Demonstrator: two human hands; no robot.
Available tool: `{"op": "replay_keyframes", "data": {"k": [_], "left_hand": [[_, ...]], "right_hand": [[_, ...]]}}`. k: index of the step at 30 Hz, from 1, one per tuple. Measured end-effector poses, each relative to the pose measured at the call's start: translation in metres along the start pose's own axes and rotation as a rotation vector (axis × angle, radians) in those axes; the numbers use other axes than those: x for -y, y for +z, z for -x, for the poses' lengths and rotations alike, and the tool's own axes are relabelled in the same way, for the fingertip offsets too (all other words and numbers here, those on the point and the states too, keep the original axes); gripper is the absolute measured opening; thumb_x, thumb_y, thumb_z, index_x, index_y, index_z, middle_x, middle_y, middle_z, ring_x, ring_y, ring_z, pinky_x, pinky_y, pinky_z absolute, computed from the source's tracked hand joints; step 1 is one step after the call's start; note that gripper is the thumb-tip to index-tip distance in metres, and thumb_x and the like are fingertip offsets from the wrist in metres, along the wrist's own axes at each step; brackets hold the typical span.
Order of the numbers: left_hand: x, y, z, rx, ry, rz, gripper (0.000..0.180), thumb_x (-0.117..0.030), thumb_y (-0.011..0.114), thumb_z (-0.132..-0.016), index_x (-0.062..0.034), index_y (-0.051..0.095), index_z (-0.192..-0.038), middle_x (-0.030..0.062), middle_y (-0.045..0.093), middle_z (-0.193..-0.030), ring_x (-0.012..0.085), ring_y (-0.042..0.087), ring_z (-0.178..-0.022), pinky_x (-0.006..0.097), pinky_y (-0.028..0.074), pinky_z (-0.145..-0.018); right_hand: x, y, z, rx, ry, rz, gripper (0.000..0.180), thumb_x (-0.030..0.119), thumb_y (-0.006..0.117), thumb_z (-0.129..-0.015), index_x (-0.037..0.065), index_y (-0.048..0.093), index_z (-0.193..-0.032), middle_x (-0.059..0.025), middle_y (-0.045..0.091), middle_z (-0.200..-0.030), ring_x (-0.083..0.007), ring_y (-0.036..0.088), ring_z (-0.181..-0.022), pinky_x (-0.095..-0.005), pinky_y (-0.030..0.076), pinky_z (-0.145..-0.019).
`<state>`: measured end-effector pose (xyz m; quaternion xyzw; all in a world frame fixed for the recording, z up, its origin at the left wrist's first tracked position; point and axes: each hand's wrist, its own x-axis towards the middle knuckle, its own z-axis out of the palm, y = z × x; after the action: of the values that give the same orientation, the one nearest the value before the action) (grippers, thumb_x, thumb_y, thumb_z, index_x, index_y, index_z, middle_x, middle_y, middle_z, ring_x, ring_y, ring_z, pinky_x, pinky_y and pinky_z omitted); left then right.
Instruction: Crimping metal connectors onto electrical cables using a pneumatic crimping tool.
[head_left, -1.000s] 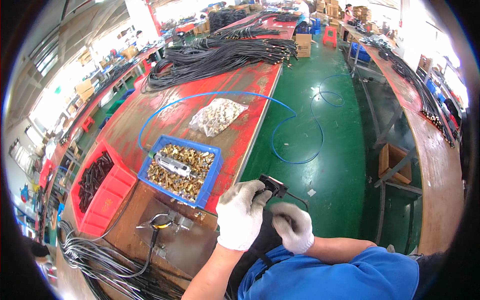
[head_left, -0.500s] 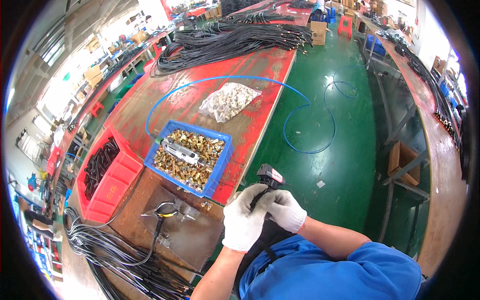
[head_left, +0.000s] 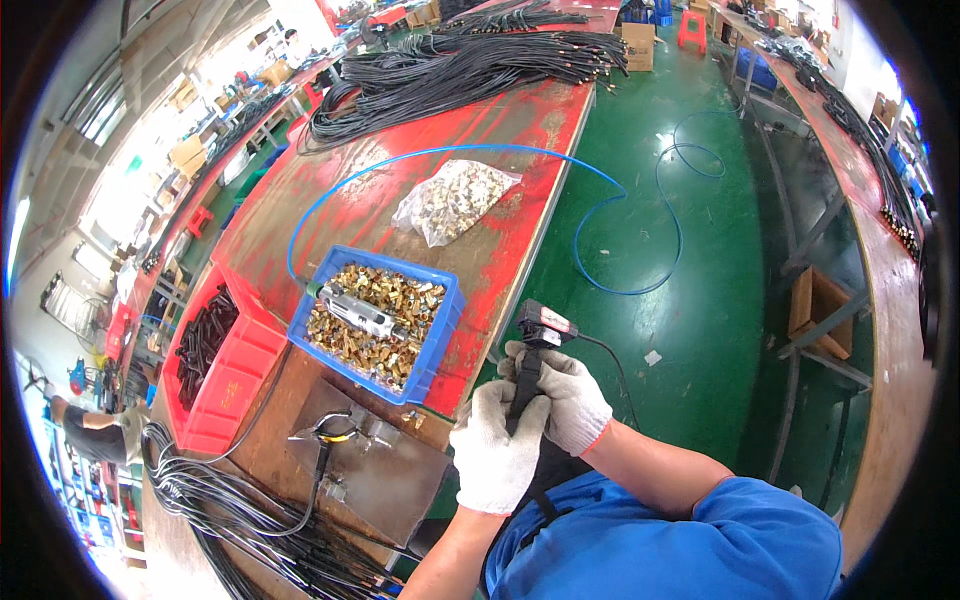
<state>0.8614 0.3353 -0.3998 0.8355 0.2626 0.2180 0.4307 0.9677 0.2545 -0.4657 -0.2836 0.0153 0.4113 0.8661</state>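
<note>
The white-gloved right hand (head_left: 577, 408) has moved up the flat black strap (head_left: 525, 388), gripping it below the boxy black device (head_left: 545, 324); the left hand (head_left: 496, 442) grips lower, beyond the right edge of the worn red tabletop (head_left: 488, 292). Loose fingers or a snagged thin black cable (head_left: 618, 370) could drop the device.

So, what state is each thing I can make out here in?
Left hand: gloved, closed on the black strap
Right hand: gloved, closed on the same strap
Black strap: gripped by both hands
Blue bin: open-topped, filled with metal pieces
Power tool: lying on those pieces, unheld
Red bin: open-topped, holding black pieces
Clear bag: filled, lying down; sealing unclear
Blue hose: loosely curved
Black cables: bunched together
</note>
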Motion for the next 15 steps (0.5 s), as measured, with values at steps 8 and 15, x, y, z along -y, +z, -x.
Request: {"op": "replay_keyframes", "data": {"k": [8,15], "left_hand": [[0.009,-0.007,0.000,0.089,0.147,-0.099,0.021,-0.017,0.082,-0.096,0.0018,0.076,-0.102,0.0156,0.075,-0.084,0.0222,0.071,-0.072,0.038,0.056,-0.069],[0.003,-0.007,0.007,0.065,0.361,-0.042,0.015,-0.006,0.083,-0.086,0.0004,0.070,-0.090,0.0177,0.069,-0.081,0.0343,0.067,-0.069,0.039,0.054,-0.068]], "right_hand": [[0.006,0.003,-0.001,0.361,0.162,-0.019,0.054,0.012,0.063,-0.110,-0.004,0.050,-0.160,-0.0184,0.055,-0.163,-0.0312,0.055,-0.150,-0.0491,0.045,-0.126],[-0.014,-0.025,-0.023,0.486,-0.001,0.257,0.051,0.006,0.066,-0.108,0.002,0.053,-0.157,-0.0107,0.058,-0.157,-0.0225,0.056,-0.143,-0.0407,0.046,-0.122]]}}
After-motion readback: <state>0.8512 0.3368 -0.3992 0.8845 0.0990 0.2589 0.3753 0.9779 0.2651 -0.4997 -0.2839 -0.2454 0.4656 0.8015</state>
